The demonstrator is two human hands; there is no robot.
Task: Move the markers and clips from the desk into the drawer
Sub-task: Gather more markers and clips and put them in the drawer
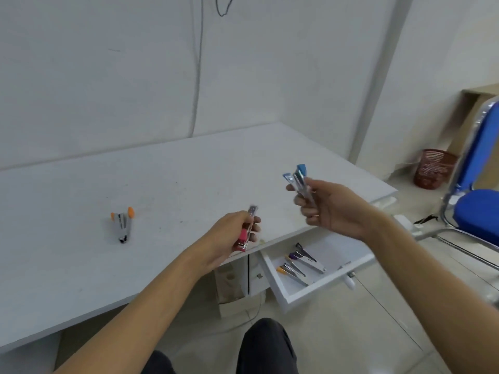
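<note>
Head: right hand (pixel 328 209) gripping blue clip (pixel 298 179)

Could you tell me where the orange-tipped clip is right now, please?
In the head view, the orange-tipped clip lies alone on the left part of the desk, apart from the left hand, which grips a pink clip.
</note>
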